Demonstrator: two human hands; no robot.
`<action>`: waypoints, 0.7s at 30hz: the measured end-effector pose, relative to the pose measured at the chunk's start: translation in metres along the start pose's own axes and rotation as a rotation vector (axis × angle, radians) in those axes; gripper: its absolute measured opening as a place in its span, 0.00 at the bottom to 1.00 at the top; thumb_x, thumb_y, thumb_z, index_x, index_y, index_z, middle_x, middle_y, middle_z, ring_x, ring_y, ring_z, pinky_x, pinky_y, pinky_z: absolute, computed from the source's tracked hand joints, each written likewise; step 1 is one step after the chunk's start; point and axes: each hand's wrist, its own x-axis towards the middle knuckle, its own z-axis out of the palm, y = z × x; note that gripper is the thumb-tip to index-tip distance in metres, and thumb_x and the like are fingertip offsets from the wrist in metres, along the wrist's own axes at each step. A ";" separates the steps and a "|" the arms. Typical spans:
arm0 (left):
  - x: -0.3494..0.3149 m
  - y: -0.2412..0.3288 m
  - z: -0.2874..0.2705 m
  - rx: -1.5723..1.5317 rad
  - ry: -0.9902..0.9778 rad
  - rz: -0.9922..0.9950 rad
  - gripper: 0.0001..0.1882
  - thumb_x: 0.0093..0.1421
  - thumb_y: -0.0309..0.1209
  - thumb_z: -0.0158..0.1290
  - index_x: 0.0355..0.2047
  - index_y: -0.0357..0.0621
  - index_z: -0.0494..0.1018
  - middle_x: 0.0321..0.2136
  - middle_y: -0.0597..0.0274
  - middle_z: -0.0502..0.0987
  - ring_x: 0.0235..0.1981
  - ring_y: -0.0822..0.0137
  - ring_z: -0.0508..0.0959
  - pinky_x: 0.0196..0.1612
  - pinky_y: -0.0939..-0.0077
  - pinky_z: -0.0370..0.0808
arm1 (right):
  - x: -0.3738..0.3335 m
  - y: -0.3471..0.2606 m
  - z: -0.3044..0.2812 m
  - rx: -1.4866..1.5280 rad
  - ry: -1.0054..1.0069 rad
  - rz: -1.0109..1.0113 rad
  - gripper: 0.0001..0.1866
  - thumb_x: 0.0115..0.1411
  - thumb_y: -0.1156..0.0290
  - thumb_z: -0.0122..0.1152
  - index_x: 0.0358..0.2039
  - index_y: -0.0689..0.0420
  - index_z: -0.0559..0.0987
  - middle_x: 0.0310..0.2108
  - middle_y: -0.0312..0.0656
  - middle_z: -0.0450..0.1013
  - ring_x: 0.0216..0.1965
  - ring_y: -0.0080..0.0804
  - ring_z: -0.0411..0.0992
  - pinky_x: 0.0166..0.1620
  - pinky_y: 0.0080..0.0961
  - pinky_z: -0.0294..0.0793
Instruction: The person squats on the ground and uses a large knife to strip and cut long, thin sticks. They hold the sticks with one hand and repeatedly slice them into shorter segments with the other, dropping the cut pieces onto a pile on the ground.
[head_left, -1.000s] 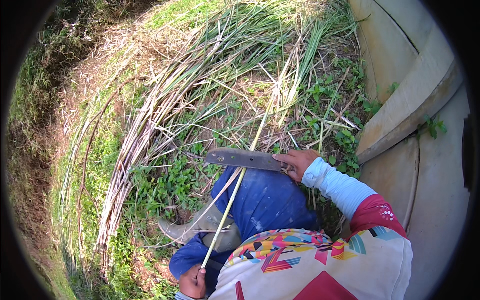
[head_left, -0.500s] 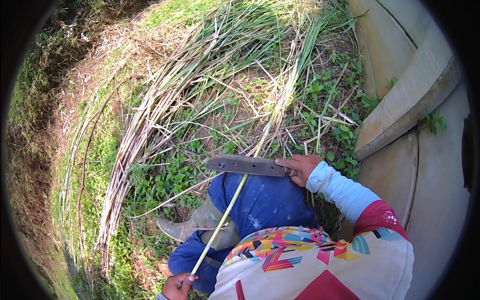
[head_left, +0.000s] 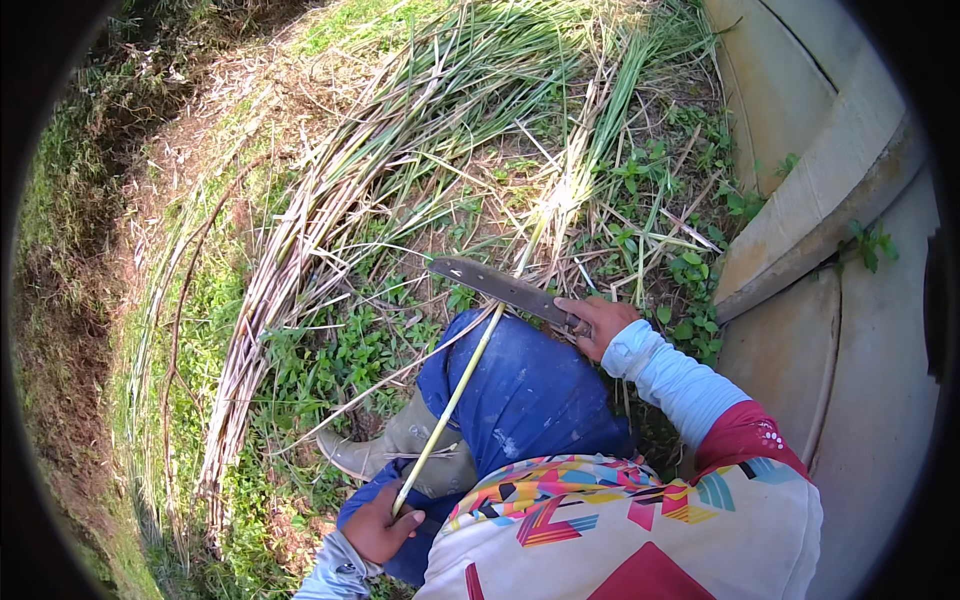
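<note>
My right hand [head_left: 604, 326] is closed round the handle of a machete [head_left: 498, 288], its broad dark blade pointing left and slightly up. The blade lies across a long pale yellow-green stalk [head_left: 462, 385], just beyond my bent knee in blue trousers [head_left: 535, 385]. The stalk's near end is gripped in my left hand [head_left: 378, 522], low and left of my lap. From there it slants up to the right, past the blade, into a tuft of dry and green leaves [head_left: 570, 190]. Whether the edge touches the stalk I cannot tell.
A large heap of long cut stalks with green leaves [head_left: 320, 210] curves across the ground at left. A pale concrete wall with a slanting buttress [head_left: 820, 220] bounds the right. My boot [head_left: 360, 455] rests among low green weeds [head_left: 340, 365].
The machete has moved farther up the stalk, its tip now tilted upward. My left hand has come up and slightly right, still holding the stalk's end.
</note>
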 end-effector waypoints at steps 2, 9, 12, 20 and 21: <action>0.040 0.026 0.001 -0.104 0.025 0.074 0.33 0.68 0.37 0.56 0.66 0.34 0.56 0.32 0.57 0.81 0.27 0.69 0.82 0.33 0.73 0.78 | 0.002 -0.005 0.010 0.032 0.070 -0.062 0.33 0.52 0.69 0.64 0.62 0.42 0.73 0.38 0.45 0.75 0.38 0.51 0.77 0.44 0.44 0.79; 0.157 0.058 0.013 -0.482 0.108 0.080 0.15 0.72 0.37 0.47 0.46 0.37 0.75 0.22 0.66 0.75 0.21 0.74 0.74 0.25 0.77 0.69 | -0.008 -0.014 0.004 -0.017 -0.007 -0.182 0.33 0.54 0.68 0.65 0.63 0.39 0.73 0.38 0.44 0.75 0.36 0.49 0.77 0.41 0.43 0.80; 0.143 0.053 0.039 -0.129 0.437 0.226 0.14 0.71 0.36 0.48 0.41 0.38 0.78 0.20 0.57 0.76 0.21 0.61 0.78 0.26 0.68 0.70 | -0.008 -0.017 0.000 -0.025 -0.068 -0.220 0.33 0.55 0.67 0.65 0.63 0.36 0.72 0.38 0.42 0.75 0.37 0.48 0.78 0.41 0.44 0.80; 0.082 0.007 0.044 0.091 0.598 0.219 0.09 0.68 0.32 0.51 0.39 0.40 0.78 0.23 0.43 0.77 0.26 0.40 0.79 0.28 0.54 0.73 | 0.078 0.061 -0.032 -0.130 0.068 0.105 0.33 0.57 0.71 0.66 0.64 0.36 0.71 0.50 0.48 0.76 0.49 0.54 0.77 0.55 0.43 0.76; 0.072 -0.001 0.042 0.105 0.592 0.193 0.09 0.68 0.32 0.51 0.38 0.41 0.78 0.23 0.43 0.77 0.26 0.40 0.79 0.28 0.54 0.73 | 0.096 0.064 -0.046 -0.157 0.134 0.273 0.35 0.55 0.72 0.65 0.64 0.35 0.72 0.51 0.49 0.77 0.50 0.55 0.76 0.56 0.44 0.76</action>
